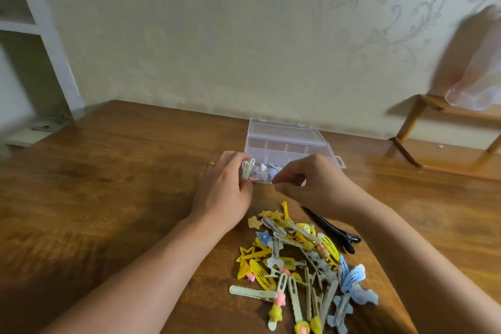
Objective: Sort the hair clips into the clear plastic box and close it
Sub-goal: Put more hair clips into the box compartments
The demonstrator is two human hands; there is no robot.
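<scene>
On the wooden table (pixel 108 184), toward its far edge by the wall, sits the clear plastic box (pixel 284 144) with its lid open and a row of small compartments visible along the back. A few clips already lie in the near compartments. The left hand (pixel 225 192) holds a small bunch of pale clips (pixel 249 168) at the box's near left corner, fingers closed around them. The right hand (pixel 306 184) hovers at the box's near edge with its fingertips pinched together; whether anything is between them I cannot tell.

Nearer the person lies the main pile of hair clips (pixel 301 266), well apart from the box: mostly yellow, with pale green, blue and a few pink ones, some shaped as stars. They overlap too much to count exactly, but there are clearly several dozen. One long black clip (pixel 333 230) lies alone just to the right of the pile. There is one box and one lid.

These clips look light, thin and stiff, probably springy snap or alligator types, and smooth enough to slip. I would judge a fingertip pinch across the middle of each works best; the tangled ones may drag neighbours along. The box itself seems light and could slide when pushed, so steadying it with one hand is sensible.
</scene>
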